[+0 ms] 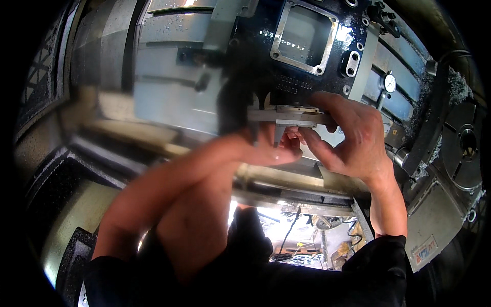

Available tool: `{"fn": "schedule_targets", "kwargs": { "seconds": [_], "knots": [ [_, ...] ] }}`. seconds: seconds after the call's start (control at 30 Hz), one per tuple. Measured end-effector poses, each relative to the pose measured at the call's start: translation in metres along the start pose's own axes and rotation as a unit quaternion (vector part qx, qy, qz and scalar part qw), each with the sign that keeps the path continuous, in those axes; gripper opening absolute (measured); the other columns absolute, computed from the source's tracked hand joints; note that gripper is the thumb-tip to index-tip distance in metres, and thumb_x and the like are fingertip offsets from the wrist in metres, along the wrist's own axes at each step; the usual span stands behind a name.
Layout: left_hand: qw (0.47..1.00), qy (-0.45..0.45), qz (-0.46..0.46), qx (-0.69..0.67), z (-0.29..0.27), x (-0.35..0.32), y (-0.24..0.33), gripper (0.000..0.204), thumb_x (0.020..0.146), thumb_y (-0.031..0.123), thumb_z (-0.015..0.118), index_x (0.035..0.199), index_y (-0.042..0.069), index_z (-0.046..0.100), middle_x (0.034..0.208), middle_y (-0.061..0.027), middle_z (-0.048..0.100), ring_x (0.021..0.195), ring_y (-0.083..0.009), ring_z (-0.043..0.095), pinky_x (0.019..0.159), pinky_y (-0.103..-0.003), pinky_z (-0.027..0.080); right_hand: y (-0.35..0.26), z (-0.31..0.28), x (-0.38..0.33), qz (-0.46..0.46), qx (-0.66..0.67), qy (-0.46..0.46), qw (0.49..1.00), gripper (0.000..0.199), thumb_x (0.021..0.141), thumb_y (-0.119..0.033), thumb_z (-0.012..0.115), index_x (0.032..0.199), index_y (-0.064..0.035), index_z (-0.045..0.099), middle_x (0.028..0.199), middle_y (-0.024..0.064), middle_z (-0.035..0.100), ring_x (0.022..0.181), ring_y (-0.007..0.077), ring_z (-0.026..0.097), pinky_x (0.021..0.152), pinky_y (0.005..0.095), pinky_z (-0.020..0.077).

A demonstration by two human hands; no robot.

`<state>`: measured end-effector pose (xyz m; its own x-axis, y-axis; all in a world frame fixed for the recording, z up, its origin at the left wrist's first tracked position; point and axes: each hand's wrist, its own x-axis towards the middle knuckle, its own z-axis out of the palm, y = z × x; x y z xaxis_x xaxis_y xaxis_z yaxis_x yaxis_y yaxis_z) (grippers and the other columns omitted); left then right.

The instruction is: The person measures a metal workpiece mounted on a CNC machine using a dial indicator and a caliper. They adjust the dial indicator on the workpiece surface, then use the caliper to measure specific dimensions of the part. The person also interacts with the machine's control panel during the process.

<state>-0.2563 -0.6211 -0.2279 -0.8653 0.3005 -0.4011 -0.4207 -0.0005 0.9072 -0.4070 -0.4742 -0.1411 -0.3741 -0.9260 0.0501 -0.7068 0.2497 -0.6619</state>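
A metal vernier caliper (300, 121) lies sideways in front of me, its jaws toward the left. My right hand (353, 135) grips its right end between thumb and fingers. My left hand (279, 148) is at the caliper's jaws with its fingers curled; part of it is behind the jaws, and what it holds, if anything, is hidden. Just beyond both hands sits a dark, glossy machined casting (255, 61) with a bright-rimmed square opening (276, 43) and several bolt holes.
The casting rests on a slotted machine table (169, 82). Right of it stands a dial indicator (389, 83). Metal chips (458, 87) lie heaped at the far right, near a round dark disc (466, 148). A metal rail (286, 176) runs along the near side.
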Motion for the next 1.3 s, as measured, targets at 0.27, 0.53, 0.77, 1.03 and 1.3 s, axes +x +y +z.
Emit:
{"fn": "schedule_targets", "kwargs": {
  "seconds": [0.27, 0.53, 0.77, 1.03, 1.3],
  "knots": [
    [1.000, -0.020, 0.009, 0.022, -0.002, 0.001, 0.000, 0.015, 0.097, 0.018, 0.065, 0.104, 0.005, 0.064, 0.093, -0.0039, 0.064, 0.086, -0.0120, 0.059, 0.080, -0.027, 0.051, 0.000, -0.001, -0.001, -0.006, -0.004, 0.000, 1.000, 0.035, 0.080, -0.022, 0.078, 0.109, -0.0064, 0.068, 0.079, 0.0080, 0.071, 0.066, 0.0266, 0.069, 0.056, 0.0358, 0.0512],
    [0.997, -0.059, -0.011, 0.038, -0.008, 0.002, 0.010, 0.019, 0.099, 0.022, 0.061, 0.105, 0.005, 0.063, 0.096, -0.0040, 0.062, 0.087, -0.0135, 0.059, 0.083, -0.028, 0.050, 0.001, 0.000, -0.001, -0.013, -0.001, 0.005, 1.000, 0.034, 0.081, -0.022, 0.078, 0.109, -0.0060, 0.068, 0.079, 0.0079, 0.071, 0.064, 0.0256, 0.069, 0.055, 0.0350, 0.0507],
    [0.997, -0.032, -0.016, 0.061, -0.005, 0.002, 0.007, 0.020, 0.099, 0.024, 0.063, 0.107, 0.006, 0.064, 0.099, -0.0063, 0.066, 0.090, -0.0141, 0.062, 0.082, -0.030, 0.052, 0.001, 0.000, -0.001, -0.005, 0.002, 0.000, 1.000, 0.035, 0.081, -0.023, 0.078, 0.110, -0.0059, 0.069, 0.078, 0.0074, 0.071, 0.063, 0.0246, 0.069, 0.054, 0.0346, 0.0503],
    [0.992, -0.029, -0.004, 0.126, -0.005, 0.005, 0.010, 0.024, 0.095, 0.023, 0.070, 0.111, 0.007, 0.064, 0.100, -0.0077, 0.068, 0.092, -0.0169, 0.066, 0.083, -0.031, 0.055, 0.003, 0.001, -0.004, -0.008, 0.009, 0.000, 1.000, 0.035, 0.083, -0.026, 0.077, 0.110, -0.0059, 0.068, 0.074, 0.0074, 0.070, 0.061, 0.0242, 0.069, 0.053, 0.0337, 0.0500],
    [0.987, -0.020, 0.022, 0.160, -0.003, 0.007, 0.003, 0.023, 0.095, 0.021, 0.072, 0.111, 0.006, 0.063, 0.101, -0.0070, 0.068, 0.090, -0.0157, 0.066, 0.082, -0.030, 0.055, 0.002, 0.001, -0.005, -0.017, 0.010, 0.005, 1.000, 0.035, 0.084, -0.027, 0.076, 0.110, -0.0058, 0.068, 0.072, 0.0072, 0.069, 0.060, 0.0238, 0.069, 0.052, 0.0331, 0.0498]
  ]
}}
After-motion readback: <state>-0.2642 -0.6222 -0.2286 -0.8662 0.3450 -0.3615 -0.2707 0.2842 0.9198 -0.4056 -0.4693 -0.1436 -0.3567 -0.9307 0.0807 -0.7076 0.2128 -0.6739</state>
